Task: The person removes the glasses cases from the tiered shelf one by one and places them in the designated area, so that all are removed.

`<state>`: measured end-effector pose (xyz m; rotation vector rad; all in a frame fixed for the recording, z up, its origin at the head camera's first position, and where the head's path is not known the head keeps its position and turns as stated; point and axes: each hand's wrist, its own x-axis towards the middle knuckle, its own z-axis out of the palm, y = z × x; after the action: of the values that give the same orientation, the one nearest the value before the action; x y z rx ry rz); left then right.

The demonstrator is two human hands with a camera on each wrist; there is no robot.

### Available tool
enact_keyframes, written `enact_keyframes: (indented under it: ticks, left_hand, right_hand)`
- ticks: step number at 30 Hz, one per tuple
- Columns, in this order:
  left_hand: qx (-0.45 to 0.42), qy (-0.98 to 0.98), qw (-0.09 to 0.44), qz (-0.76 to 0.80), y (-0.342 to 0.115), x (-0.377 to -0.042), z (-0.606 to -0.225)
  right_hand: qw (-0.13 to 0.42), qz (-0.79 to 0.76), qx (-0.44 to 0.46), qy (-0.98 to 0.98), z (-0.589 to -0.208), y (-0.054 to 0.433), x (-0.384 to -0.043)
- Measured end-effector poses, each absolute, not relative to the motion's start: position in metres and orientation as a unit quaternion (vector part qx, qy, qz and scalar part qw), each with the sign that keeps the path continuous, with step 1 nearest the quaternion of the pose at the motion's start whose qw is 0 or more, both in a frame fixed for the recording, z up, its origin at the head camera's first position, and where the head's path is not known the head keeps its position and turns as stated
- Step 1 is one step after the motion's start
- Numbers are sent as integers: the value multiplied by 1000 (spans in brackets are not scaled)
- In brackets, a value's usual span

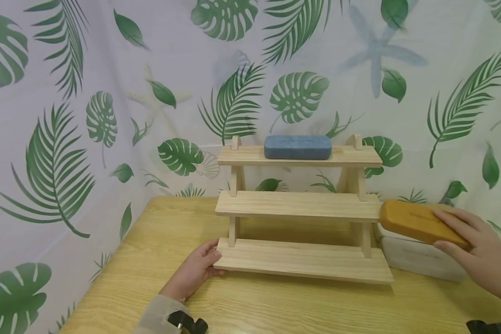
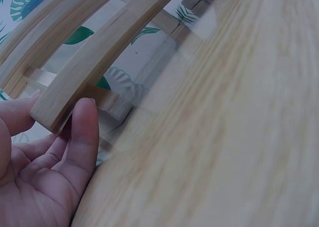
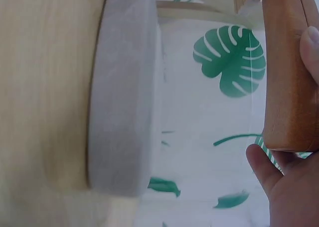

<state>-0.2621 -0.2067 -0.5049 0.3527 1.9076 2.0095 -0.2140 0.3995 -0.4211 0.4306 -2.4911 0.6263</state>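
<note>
A three-tier wooden shelf stand (image 1: 296,204) rises from the table. My left hand (image 1: 198,264) grips the left end of its lowest board, thumb above and fingers beneath, as the left wrist view also shows (image 2: 50,172). At the right, my right hand (image 1: 480,250) holds an orange glasses case (image 1: 421,220) by its right end. The case hangs in the air, slightly tilted, its left end beside the middle board's right end. A blue glasses case (image 1: 298,147) lies on the top board. Under the orange case, a pale grey-white case (image 1: 421,255) rests on the table.
The stand sits on a light wood-grain table (image 1: 150,278). Behind and to the left hangs a white cloth (image 1: 158,55) printed with green leaves and starfish. Small upright pegs (image 1: 235,142) stick up at the back of the top board.
</note>
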Motion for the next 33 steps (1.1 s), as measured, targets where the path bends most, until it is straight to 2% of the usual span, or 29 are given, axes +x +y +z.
enact_keyframes:
  ticks: [5,12,18,33]
  left_hand:
    - [132,676,170,705,-206,-262,-504]
    - [131,675,174,705,-207,-262,-506]
    - [130,674,173,706,-207,-262,-505]
    - [131,672,173,708,-207,-261,-503]
  right_hand:
    - [284,235,149,-918,-431,412,-204]
    - [281,194,141,-929,-449,426,-194]
    - [292,176,175,-924,-465,434,-194]
    - [258,196,204,-924,-494,442,-187]
